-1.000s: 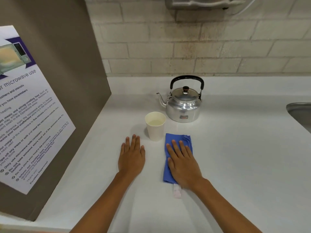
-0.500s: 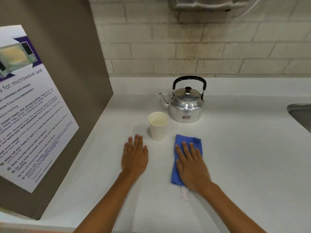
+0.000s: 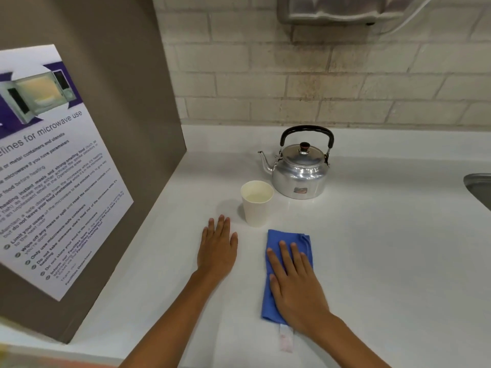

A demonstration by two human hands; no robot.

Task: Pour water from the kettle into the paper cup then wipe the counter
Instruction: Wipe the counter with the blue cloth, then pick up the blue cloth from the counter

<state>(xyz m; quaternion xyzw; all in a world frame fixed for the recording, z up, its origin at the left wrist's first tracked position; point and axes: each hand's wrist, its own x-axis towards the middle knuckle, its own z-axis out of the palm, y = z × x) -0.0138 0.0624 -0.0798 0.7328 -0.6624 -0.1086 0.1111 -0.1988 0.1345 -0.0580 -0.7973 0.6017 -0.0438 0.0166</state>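
A shiny metal kettle with a black handle stands upright at the back of the white counter. In front of it to the left is a white paper cup with water inside. My right hand lies flat, fingers spread, pressing a folded blue cloth onto the counter just in front of the cup. A white tag sticks out from under my wrist. My left hand rests palm down on the bare counter, left of the cloth and apart from the cup.
A brown panel with a microwave-use poster walls off the left side. A brick wall runs behind the counter, with a metal fixture mounted above. The rim of a steel sink shows at the right edge.
My right hand slid the blue cloth to the right, then back left and slightly toward me. My left hand, the cup and the kettle stayed where they were.
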